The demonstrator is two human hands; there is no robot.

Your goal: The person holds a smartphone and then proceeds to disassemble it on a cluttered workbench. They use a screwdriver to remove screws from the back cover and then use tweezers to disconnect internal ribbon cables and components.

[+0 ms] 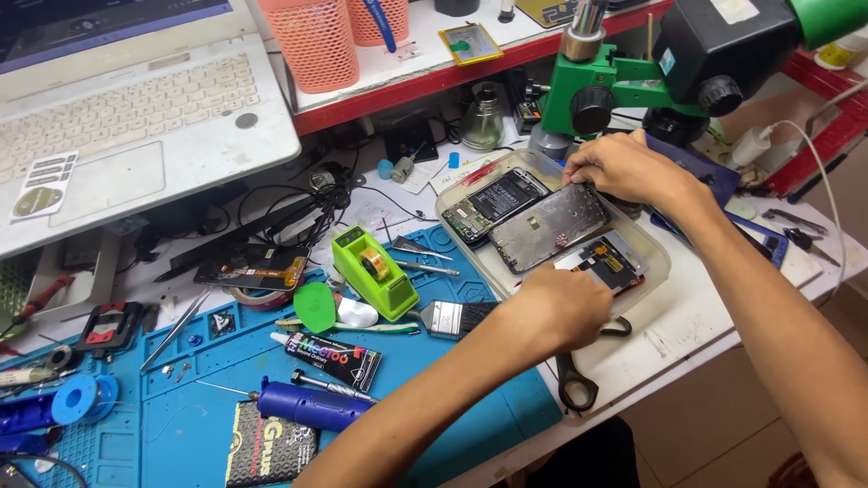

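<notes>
Both hands grip a thin phone frame in the clear tray near the bench's right edge: left hand pinching its near end, right hand its far corner. It looks light, stiff and fragile, best held by its edges.

white laptop, green tape dispenser, scissors

I see both forearms bare, no sleeves in view. Left hand & right hand: no gloves, rings, watch or wristband. Nails short.
</notes>
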